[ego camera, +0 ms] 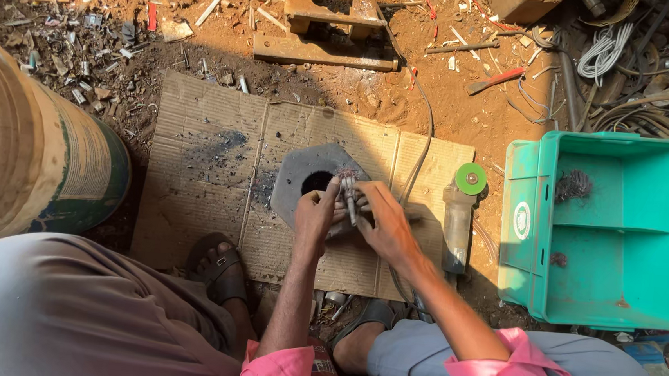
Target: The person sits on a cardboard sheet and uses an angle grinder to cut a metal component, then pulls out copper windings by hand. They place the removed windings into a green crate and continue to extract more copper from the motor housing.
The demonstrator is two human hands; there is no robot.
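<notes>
- A large drum [31,151] with a worn tan and green wall lies on its side at nine o'clock, on the reddish dirt ground [465,115].
- A flat cardboard sheet [200,194] lies at the centre, with a sandalled foot [219,266] on its near edge.
- A grey octagonal metal plate [300,170] with a round hole lies on the cardboard, at twelve o'clock from the hands.
- The left hand [315,214] has its grip closed on a short bundle of cable pieces [347,197], held over the plate.
- The right hand [383,223] closes its grip on the same bundle from three o'clock, both hands touching.
- An angle grinder [458,220] with a green disc lies just beside the right hand.
- A green plastic crate [618,286] stands at three o'clock, a tuft of stripped wire [574,185] in its far compartment.
</notes>
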